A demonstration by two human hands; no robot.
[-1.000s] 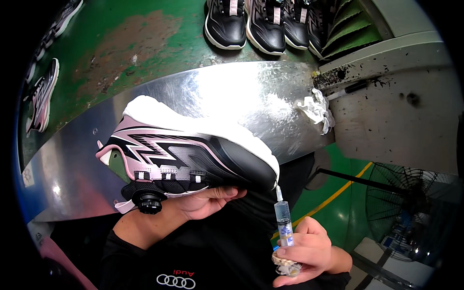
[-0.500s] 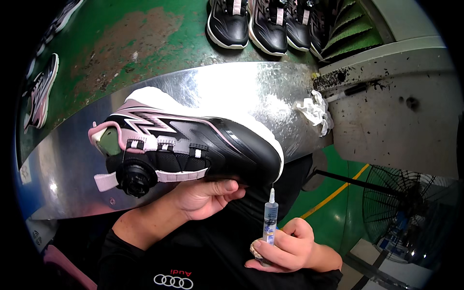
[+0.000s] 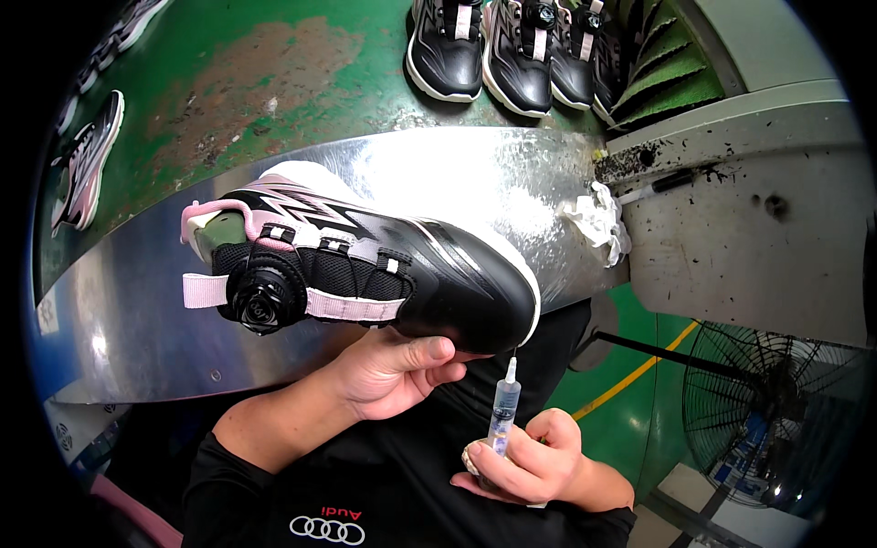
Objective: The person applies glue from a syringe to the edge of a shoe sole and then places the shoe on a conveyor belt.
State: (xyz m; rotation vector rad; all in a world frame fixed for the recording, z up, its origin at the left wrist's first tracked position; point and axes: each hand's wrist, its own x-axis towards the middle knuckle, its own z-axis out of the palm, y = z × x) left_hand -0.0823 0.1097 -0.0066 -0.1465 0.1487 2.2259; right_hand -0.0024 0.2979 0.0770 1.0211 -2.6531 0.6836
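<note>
Steady now, tight quarters!

Left hand (image 3: 388,374), half-curled, grips the sneaker (image 3: 365,269) over the metal table (image 3: 137,310); right hand (image 3: 530,461) wraps the syringe (image 3: 505,404) at the sneaker's toe. Should either slip, its tip could scratch or smear the black upper.

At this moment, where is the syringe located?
In the head view, the syringe is below and slightly right of centre, in the right hand, its needle end close to the toe of the black-and-pink shoe.
</note>
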